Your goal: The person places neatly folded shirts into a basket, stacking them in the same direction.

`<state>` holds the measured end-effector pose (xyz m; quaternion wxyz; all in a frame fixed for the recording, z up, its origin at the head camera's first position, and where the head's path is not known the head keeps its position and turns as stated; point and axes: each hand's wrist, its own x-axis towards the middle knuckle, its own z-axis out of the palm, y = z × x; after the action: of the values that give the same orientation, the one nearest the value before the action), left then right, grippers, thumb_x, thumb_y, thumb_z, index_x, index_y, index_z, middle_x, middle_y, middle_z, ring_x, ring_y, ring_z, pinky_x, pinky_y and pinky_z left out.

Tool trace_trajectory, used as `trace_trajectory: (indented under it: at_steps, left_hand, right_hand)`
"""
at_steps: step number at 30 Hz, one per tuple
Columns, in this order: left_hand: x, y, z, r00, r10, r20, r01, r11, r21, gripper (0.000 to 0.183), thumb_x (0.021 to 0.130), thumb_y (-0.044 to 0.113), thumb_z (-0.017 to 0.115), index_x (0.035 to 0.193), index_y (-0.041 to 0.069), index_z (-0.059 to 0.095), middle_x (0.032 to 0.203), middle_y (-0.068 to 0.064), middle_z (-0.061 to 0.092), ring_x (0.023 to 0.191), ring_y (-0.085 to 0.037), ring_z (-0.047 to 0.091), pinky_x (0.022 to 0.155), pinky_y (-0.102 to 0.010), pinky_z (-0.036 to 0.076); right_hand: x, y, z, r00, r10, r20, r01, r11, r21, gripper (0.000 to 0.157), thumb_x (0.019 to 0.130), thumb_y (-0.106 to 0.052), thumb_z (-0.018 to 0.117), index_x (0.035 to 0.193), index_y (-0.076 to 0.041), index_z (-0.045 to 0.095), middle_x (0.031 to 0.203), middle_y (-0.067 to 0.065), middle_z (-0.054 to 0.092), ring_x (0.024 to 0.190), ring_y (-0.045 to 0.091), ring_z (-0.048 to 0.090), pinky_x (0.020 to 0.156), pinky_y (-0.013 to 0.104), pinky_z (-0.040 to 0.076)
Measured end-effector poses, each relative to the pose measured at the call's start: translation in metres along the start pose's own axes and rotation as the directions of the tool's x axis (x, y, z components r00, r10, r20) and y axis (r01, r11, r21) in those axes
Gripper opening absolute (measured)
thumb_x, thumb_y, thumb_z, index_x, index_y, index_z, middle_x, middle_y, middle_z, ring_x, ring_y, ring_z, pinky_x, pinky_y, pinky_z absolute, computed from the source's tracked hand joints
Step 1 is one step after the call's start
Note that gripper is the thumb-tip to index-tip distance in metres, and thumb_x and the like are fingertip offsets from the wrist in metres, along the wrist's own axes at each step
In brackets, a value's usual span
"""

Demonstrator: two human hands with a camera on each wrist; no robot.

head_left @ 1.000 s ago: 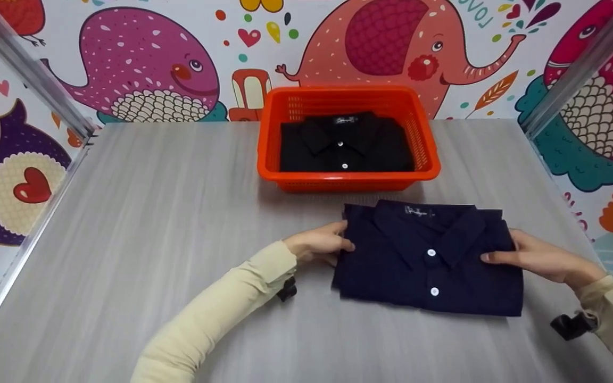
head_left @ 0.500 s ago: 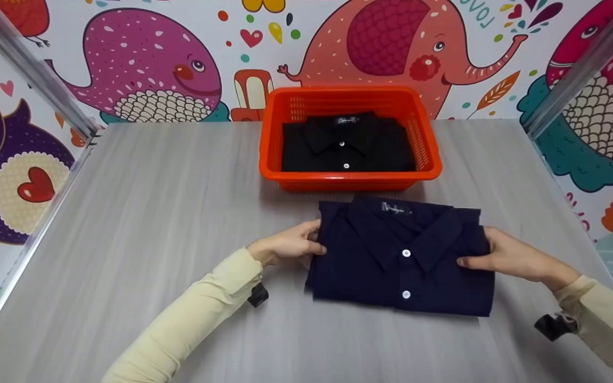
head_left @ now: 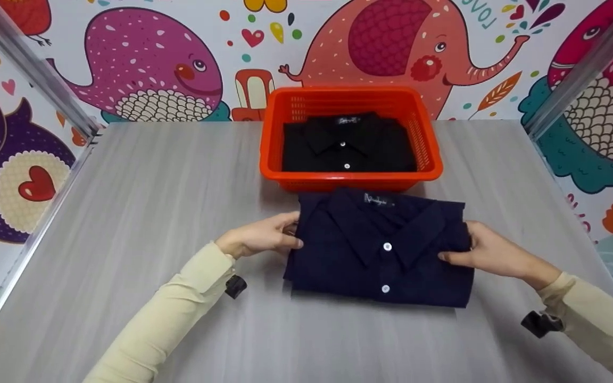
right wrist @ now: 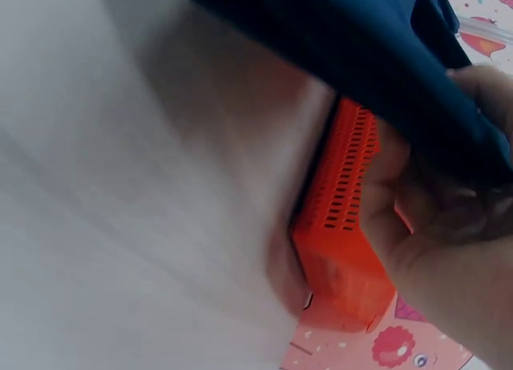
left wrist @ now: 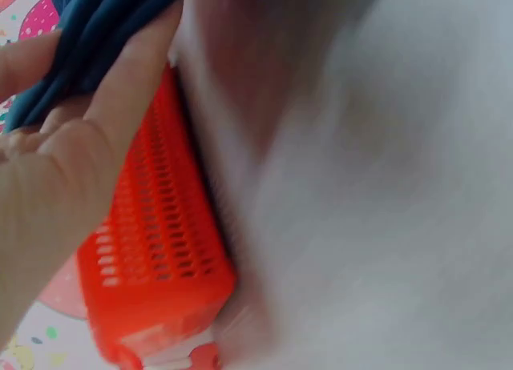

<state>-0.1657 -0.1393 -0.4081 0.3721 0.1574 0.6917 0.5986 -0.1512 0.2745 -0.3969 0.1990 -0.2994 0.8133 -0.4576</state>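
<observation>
A folded navy shirt (head_left: pixel 349 255), collar and two white buttons facing up, is held level just in front of the basket. My left hand (head_left: pixel 264 234) grips its left edge, thumb on top and fingers underneath. At the opposite edge, my right hand (head_left: pixel 498 252) pinches the cloth the same way. Both wrist views show the shirt raised off the table, with folded layers (left wrist: pixel 96 46) between the left fingers and the shirt's underside (right wrist: pixel 345 50) by the right hand. An orange basket (head_left: pixel 351 182) stands behind, and a folded black shirt (head_left: pixel 317 154) lies inside it.
The grey wood-grain table (head_left: pixel 168 175) runs back to a wall (head_left: pixel 264 53) printed with cartoon animals. Metal posts (head_left: pixel 578 74) rise at its back corners. A black wrist camera (head_left: pixel 236 286) sits on the left sleeve, another camera (head_left: pixel 540 323) on the right.
Both hands have carried the navy shirt to the left and slightly toward the basket, keeping their grip. The shirt's back edge now overlaps the basket's lower front in the head view.
</observation>
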Motion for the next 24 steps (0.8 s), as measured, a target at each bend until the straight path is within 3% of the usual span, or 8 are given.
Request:
trace_trajectory:
  at_steps: [7,14,18,24]
  left_hand:
    - [-0.004,0.021,-0.013,0.996,0.07,-0.06,-0.068,0.997,0.044,0.063,0.088,-0.01,0.05,0.147,0.0,0.032,0.128,-0.022,0.053,0.104,-0.027,0.059,0.082,-0.039,0.053]
    - [0.002,0.043,-0.022,0.982,0.127,-0.137,-0.116,0.989,0.089,0.06,0.09,-0.01,0.05,0.147,0.002,0.034,0.134,-0.02,0.052,0.113,-0.029,0.056,0.088,-0.04,0.05]
    - [0.007,0.056,-0.029,0.959,0.19,-0.209,-0.159,0.975,0.156,0.061,0.091,-0.009,0.051,0.148,0.003,0.033,0.139,-0.016,0.049,0.12,-0.027,0.052,0.096,-0.039,0.045]
    - [0.013,0.076,-0.038,0.906,0.294,-0.304,-0.252,0.952,0.172,0.057,0.092,-0.014,0.042,0.147,-0.001,0.034,0.138,-0.02,0.05,0.118,-0.029,0.053,0.099,-0.038,0.042]
  right_hand:
    - [0.019,-0.019,-0.009,0.989,0.008,-0.145,-0.02,0.997,-0.081,0.027,0.087,-0.001,0.069,0.113,0.002,0.062,0.105,0.008,0.066,0.089,0.008,0.06,0.076,0.02,0.049]
    - [0.042,-0.029,-0.031,0.957,-0.069,-0.283,0.009,0.978,-0.207,0.019,0.083,0.004,0.071,0.101,0.002,0.066,0.093,0.008,0.066,0.079,0.008,0.058,0.07,0.016,0.046]
    - [0.054,-0.034,-0.042,0.937,-0.07,-0.343,-0.01,0.974,-0.225,0.017,0.083,0.005,0.069,0.099,0.004,0.064,0.091,0.012,0.066,0.077,0.008,0.058,0.068,0.016,0.046]
    - [0.069,-0.05,-0.058,0.914,-0.095,-0.393,-0.009,0.967,-0.256,0.02,0.085,0.002,0.068,0.104,0.005,0.062,0.097,0.011,0.063,0.082,0.009,0.056,0.073,0.016,0.044]
